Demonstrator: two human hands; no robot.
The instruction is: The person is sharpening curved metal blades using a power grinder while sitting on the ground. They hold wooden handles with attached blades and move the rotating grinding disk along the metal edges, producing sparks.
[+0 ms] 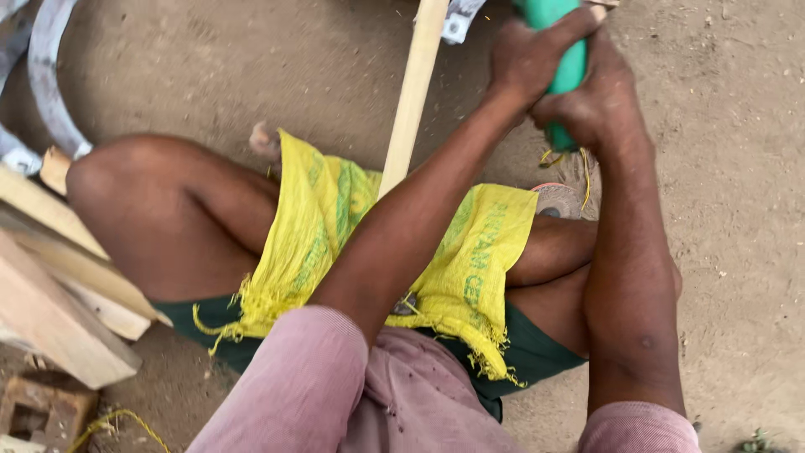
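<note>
Left hand (532, 54): fingers are closing right round the green tool body (563, 63) at the far edge of the view, wrapping it from the left.
Right hand (591, 105): fingers are curling shut on the near end of the same green tool body, just below the left hand and touching it.
Green tool body: is standing far centre-right, gripped by both hands, its top running out of view; its working end is hidden.
Wooden stick (411, 96): pale and long, is slanting from the far edge toward the lap, passing just left of the left forearm and going under the yellow sack.
Yellow woven sack (470, 260): is lying over both thighs, its frayed edge hanging on the near side; both forearms are crossing above it.
Round disc (558, 200): is resting on the ground just near of the hands, partly covered by the right forearm.
Yellow string (584, 172): is trailing on the ground beside the disc.
Timber pieces (59, 310): are stacked at the left edge, close against the left knee, crowding that side.
Curved metal strips (46, 80): are lying far left on the ground.
Brick (38, 411): is sitting at the near left corner.
Dirt ground (738, 210): is lying open on the right, giving room beyond the right arm.
</note>
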